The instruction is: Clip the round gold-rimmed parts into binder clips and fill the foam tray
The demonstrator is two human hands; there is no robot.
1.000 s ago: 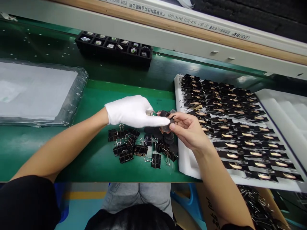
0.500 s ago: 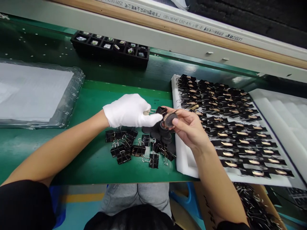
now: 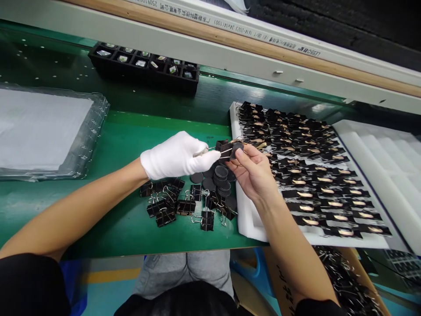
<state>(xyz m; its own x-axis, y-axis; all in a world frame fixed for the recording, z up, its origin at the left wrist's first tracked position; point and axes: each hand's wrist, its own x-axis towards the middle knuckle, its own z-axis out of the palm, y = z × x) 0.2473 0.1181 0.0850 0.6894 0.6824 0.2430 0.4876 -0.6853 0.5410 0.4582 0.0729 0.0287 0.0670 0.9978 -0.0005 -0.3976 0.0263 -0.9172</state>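
Observation:
My left hand (image 3: 179,156), in a white glove, pinches the wire handles of a black binder clip (image 3: 224,151). Bare, my right hand (image 3: 255,169) holds a dark round disc (image 3: 237,148) with a shiny gold-coloured edge between thumb and fingers. The clip's jaws meet the disc's left side; how far they reach over it I cannot tell. Below the hands lies a pile of dark round discs (image 3: 222,175) on the green table (image 3: 125,210). Loose black binder clips (image 3: 164,204) are scattered nearer to me, left of the discs.
On the right, a white foam tray (image 3: 245,215) carries rows of clips clamped on gold-edged pieces. Another white foam tray (image 3: 378,145) lies beyond it. Clear plastic trays (image 3: 95,127) are at left, a black compartment box (image 3: 144,77) at the back. A carton (image 3: 357,281) of clips stands below.
The clip has come rightward onto the disc, which was apart from it and tilted towards me before. My right hand has turned the disc slightly. The whole view has shifted a little.

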